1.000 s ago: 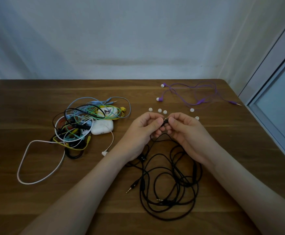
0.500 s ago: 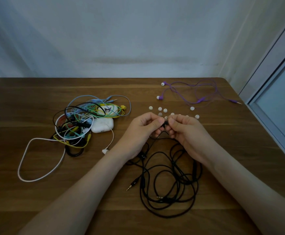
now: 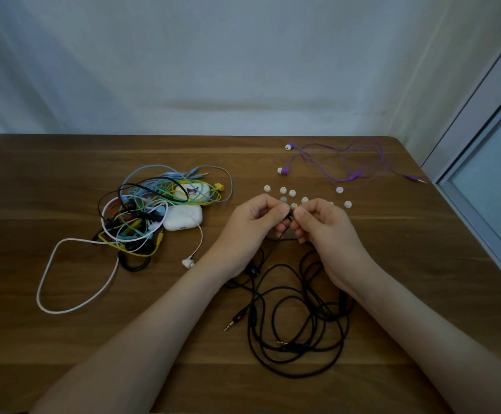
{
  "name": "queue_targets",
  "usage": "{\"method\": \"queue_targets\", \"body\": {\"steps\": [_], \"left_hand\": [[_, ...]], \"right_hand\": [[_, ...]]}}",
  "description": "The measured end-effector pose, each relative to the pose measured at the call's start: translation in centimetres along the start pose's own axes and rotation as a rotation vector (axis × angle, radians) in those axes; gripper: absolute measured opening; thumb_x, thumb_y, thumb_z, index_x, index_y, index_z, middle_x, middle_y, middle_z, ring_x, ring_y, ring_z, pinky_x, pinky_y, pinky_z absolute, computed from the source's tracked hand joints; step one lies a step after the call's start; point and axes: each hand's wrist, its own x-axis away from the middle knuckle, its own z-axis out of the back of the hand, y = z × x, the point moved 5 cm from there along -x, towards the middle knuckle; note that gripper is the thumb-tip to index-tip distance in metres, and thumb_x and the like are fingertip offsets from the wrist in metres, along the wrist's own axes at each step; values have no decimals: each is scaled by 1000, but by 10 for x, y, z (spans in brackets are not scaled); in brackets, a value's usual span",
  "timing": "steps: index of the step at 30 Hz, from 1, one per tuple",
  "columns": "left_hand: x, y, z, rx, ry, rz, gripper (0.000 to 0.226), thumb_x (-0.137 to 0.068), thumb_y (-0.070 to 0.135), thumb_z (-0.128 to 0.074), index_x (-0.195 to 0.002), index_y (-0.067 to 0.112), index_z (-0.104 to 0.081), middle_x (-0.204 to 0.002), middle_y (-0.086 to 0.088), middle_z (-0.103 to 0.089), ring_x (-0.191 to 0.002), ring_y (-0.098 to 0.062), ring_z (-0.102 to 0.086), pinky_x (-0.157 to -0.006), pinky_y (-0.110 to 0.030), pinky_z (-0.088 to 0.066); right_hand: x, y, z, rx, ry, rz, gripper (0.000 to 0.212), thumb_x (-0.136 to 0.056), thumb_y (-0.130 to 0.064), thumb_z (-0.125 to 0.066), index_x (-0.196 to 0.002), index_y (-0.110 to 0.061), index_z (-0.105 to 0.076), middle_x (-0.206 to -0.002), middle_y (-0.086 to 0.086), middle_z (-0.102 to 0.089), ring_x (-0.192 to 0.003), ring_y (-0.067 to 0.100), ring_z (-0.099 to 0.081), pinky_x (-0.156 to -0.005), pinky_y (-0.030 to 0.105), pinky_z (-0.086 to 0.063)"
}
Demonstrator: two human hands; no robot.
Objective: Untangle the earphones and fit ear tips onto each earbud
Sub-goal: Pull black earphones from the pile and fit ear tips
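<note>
Black earphones (image 3: 298, 318) lie in loose loops on the wooden table (image 3: 34, 186) in front of me. My left hand (image 3: 250, 227) and my right hand (image 3: 324, 231) meet above the loops, both pinching a black earbud (image 3: 288, 217) between thumb and fingertips. What exactly sits between the fingertips is mostly hidden. Several white ear tips (image 3: 292, 193) are scattered just beyond my hands. Purple earphones (image 3: 347, 162) with white tips lie spread out at the back right.
A tangled heap of coloured earphone cables (image 3: 142, 216) sits to the left, with a white charging case (image 3: 182, 218) and a cartoon-printed case (image 3: 191, 192) in it. A white cable loop (image 3: 73, 273) trails from the heap. A window frame (image 3: 482, 204) borders the table's right edge.
Both hands stay pressed together on the earbud with only slight finger shifts. The camera view has tilted a little, and another ear tip shows beyond the fingers.
</note>
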Motion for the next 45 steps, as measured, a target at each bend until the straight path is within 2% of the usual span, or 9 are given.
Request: {"method": "queue_targets", "body": {"steps": [4,9,13,22,28,33,37,45], "left_hand": [[0,0,-1,34,-38,6,14,-95,11,-54,-88,12,-65,-69,4,-63,-64,-4,-54,-62,-18,-45],[-1,-1,-1,25,-33,21,15,-95,8,-53,-93,16,-66,-72,3,-65,-66,-4,-56,-64,-17,-47],[-1,-1,-1,13,-53,43,13,-95,9,-53,-99,11,-66,-79,-3,-63,-66,-3,-55,-63,-17,-47],[-3,-5,-1,24,-31,54,14,-96,9,-52,-89,12,-64,-68,4,-63,-60,-1,-54,-59,-16,-45],[-3,-6,-1,31,-37,77,14,-96,13,-53,-89,12,-64,-70,3,-61,-60,-2,-54,-60,-17,-45],[-3,-6,-2,-25,-58,73,13,-96,11,-53,-87,11,-63,-70,2,-62,-59,-2,-55,-58,-16,-46],[-2,-7,-1,-53,-59,74,13,-95,11,-55,-84,12,-63,-69,3,-62,-59,-3,-55,-58,-18,-47],[-2,-7,0,-60,-34,51,15,-95,12,-55,-84,13,-64,-66,7,-62,-59,-2,-55,-58,-17,-46]], "right_hand": [[1,-1,1,10,9,8,14,-97,-10,-49,-87,-15,-58,-75,0,-60,-67,7,-54,-62,21,-45],[0,-2,0,52,26,71,15,-97,-8,-49,-88,-16,-59,-75,0,-58,-62,1,-53,-56,13,-44],[1,-4,0,53,46,131,17,-96,-7,-50,-88,-18,-60,-74,-1,-58,-59,-5,-52,-55,11,-44],[-1,-1,1,19,80,111,17,-96,-7,-50,-87,-19,-60,-73,-3,-61,-57,-6,-54,-55,10,-44],[-3,3,3,80,83,81,18,-97,-10,-50,-87,-21,-61,-73,-3,-60,-63,2,-54,-54,13,-43],[-5,4,2,97,38,60,20,-98,-10,-46,-87,-13,-62,-70,-2,-55,-54,-6,-50,-53,9,-41],[-4,5,1,143,27,99,24,-98,-10,-45,-79,-18,-57,-68,-4,-54,-57,-4,-50,-59,15,-39],[-1,2,-2,199,46,162,20,-95,-8,-50,-81,-20,-55,-71,-7,-57,-65,0,-54,-67,24,-45]]}}
